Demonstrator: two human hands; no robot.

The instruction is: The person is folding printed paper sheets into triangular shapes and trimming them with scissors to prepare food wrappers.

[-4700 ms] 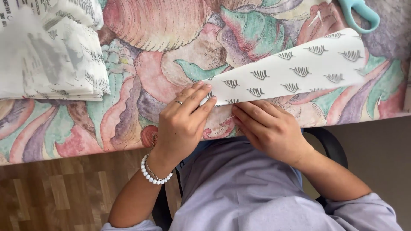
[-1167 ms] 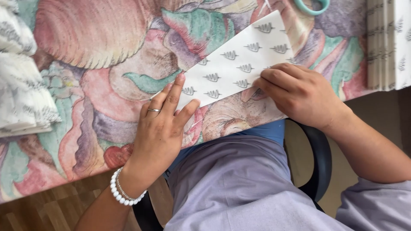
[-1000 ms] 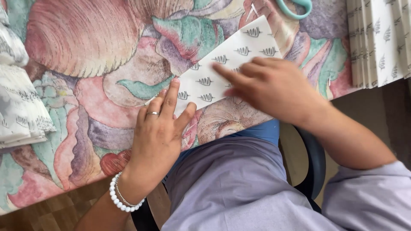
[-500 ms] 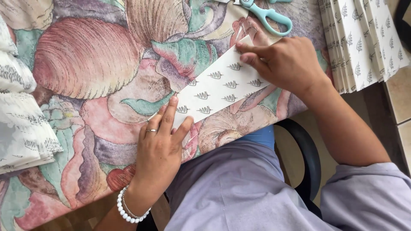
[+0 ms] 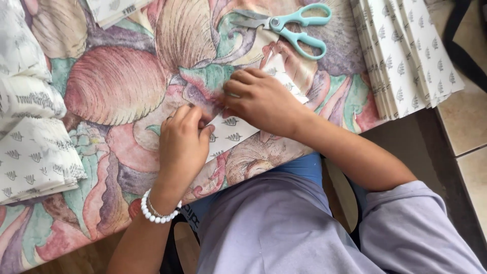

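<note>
Both the left hand (image 5: 181, 141) and the right hand (image 5: 258, 99) pinch a leaf-printed white paper sheet (image 5: 231, 133) on the floral-covered desk (image 5: 116, 86), teal-handled scissors (image 5: 289, 25) lying just beyond.

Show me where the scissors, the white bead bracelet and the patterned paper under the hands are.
scissors (image 5: 284, 24): head view, pivot.
white bead bracelet (image 5: 154, 215): head view, beads.
patterned paper (image 5: 231, 133): head view, bare part.

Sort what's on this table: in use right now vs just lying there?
In use:
- left hand, on the paper
- right hand, on the paper
- paper, patterned, mostly hidden under both hands

Lying about:
- scissors, teal handles, untouched
- paper stack, right edge
- folded pile, left edge
- tablecloth, floral
</note>
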